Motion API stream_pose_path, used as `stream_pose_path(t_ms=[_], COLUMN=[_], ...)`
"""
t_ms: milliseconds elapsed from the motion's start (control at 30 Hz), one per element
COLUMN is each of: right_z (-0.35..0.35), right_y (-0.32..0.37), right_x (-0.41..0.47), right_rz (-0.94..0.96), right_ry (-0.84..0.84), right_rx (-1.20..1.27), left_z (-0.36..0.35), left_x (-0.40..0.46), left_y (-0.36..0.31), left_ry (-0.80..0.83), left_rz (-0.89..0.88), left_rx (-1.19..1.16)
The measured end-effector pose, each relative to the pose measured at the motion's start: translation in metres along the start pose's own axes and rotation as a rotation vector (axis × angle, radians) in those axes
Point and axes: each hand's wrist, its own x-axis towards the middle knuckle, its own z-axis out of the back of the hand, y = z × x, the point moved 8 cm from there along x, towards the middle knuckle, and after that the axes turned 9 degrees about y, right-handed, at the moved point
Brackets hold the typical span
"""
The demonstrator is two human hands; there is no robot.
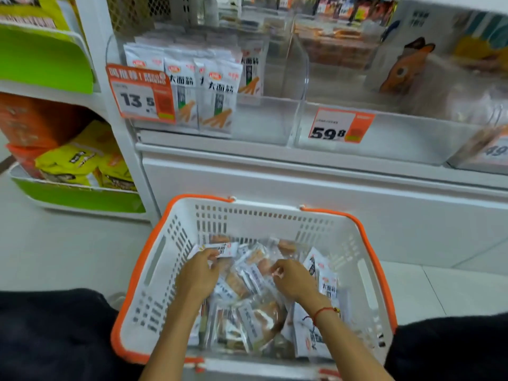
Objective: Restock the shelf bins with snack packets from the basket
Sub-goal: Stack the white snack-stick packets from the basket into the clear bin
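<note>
Both hands in basket on floor: left hand pinching white packet, right hand curled on clear wrapper. Shelf bins above, part-filled. Risk: slick wrappers slipping, mixed kinds misbinned.

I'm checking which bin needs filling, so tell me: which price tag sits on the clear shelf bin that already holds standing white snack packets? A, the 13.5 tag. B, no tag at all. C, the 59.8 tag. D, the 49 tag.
A: the 13.5 tag hangs on the front of the left clear bin, where white snack packets stand upright, while the bin behind the 59.8 tag looks bare at its front.
</note>
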Motion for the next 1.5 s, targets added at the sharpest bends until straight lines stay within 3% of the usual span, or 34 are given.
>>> stream_pose_path(t_ms=[67,167,233,367,433,533,600,800,933,1133,1200,1333,1400,1500], right_z=[-0.019,-0.050,-0.059,-0.032,-0.016,-0.013,-0.024,-0.023,-0.015,-0.002,0.007,0.029,0.035,0.021], right_y=[-0.026,-0.059,-0.062,-0.049,-0.058,-0.072,-0.078,-0.079,-0.053,-0.005,0.003,0.006,0.015,0.049], right_x=[-0.003,-0.009,-0.009,-0.006,-0.005,-0.013,-0.018,-0.007,0.001,-0.005,-0.003,-0.007,-0.009,-0.010], right_rz=[-0.108,-0.198,-0.209,-0.139,-0.153,-0.285,-0.334,-0.226,-0.120,-0.008,0.031,0.054,0.134,0.399], right_ry=[0.047,0.214,0.304,0.324,0.384,0.485,0.534,0.295,0.282,0.314,0.218,-0.164,-0.271,-0.137], right_rx=[-0.178,-0.167,-0.087,0.304,0.172,-0.197,-0.205,-0.108,0.210,0.876,0.966,1.257,1.149,0.719], left_z=[-0.017,-0.035,-0.049,-0.080,-0.082,-0.064,-0.062,-0.067,-0.050,-0.027,-0.032,-0.055,-0.064,-0.068], left_x=[0.006,0.015,0.016,0.013,0.013,0.015,0.014,0.024,0.017,0.012,0.009,0.001,-0.003,0.001], left_y=[0.029,0.070,0.093,0.131,0.133,0.120,0.113,0.119,0.095,0.046,0.038,0.033,0.028,0.022], left_ry=[0.079,0.191,0.266,0.384,0.350,0.159,0.153,0.268,0.456,0.509,0.505,0.554,0.565,0.511], left_rz=[0.093,0.269,0.372,0.510,0.513,0.472,0.443,0.403,0.441,0.327,0.314,0.338,0.358,0.348], left_rx=[0.039,0.143,0.165,0.160,0.178,0.202,0.188,-0.071,-0.176,-0.473,-0.572,-0.728,-0.846,-1.104])
